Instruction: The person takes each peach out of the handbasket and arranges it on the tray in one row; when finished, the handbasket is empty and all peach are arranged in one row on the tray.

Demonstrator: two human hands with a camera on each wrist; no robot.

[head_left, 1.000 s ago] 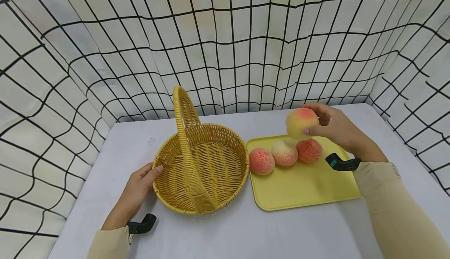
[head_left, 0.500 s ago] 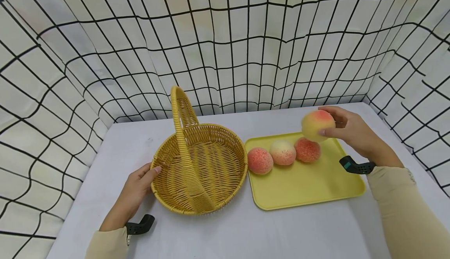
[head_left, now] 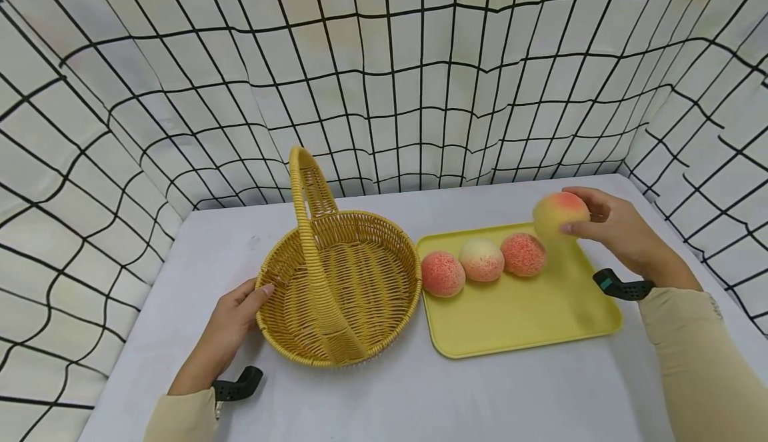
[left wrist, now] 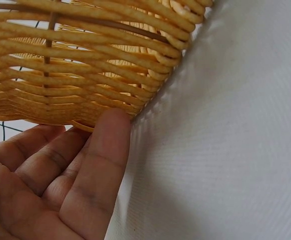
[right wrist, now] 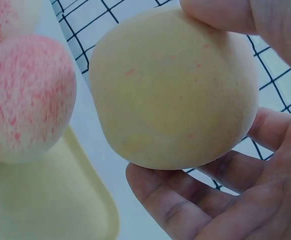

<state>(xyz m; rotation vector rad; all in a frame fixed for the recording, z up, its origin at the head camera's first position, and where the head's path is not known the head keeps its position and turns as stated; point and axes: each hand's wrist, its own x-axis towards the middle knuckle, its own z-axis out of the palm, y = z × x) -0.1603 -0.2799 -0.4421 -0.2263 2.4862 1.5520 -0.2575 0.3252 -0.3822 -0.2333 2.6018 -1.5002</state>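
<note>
Above the far right corner of the yellow tray [head_left: 528, 315], my right hand [head_left: 624, 229] grips a yellow peach [head_left: 555, 214] with a red blush. Its thumb and fingers wrap the fruit's sides in the right wrist view, where the peach [right wrist: 170, 95] fills the middle. On the tray sit a pink peach [head_left: 443, 274], a pale peach [head_left: 482, 260] and a red peach [head_left: 524, 255], in a row. My left hand [head_left: 237, 319] holds the left rim of a round wicker basket [head_left: 372, 289], thumb over the edge. Close up, the basket's woven wall [left wrist: 85, 60] rises above the fingers [left wrist: 40, 155].
The basket's tall arched handle [head_left: 315, 255] stands up across its opening. Its right side meets the tray's left edge. A white cloth [head_left: 384, 402] covers the table, and white walls with a black grid [head_left: 420, 95] enclose the back and sides.
My right hand has carried the yellow peach to the right, away from the row, uncovering more of the red peach. My left hand keeps its place on the basket rim.
</note>
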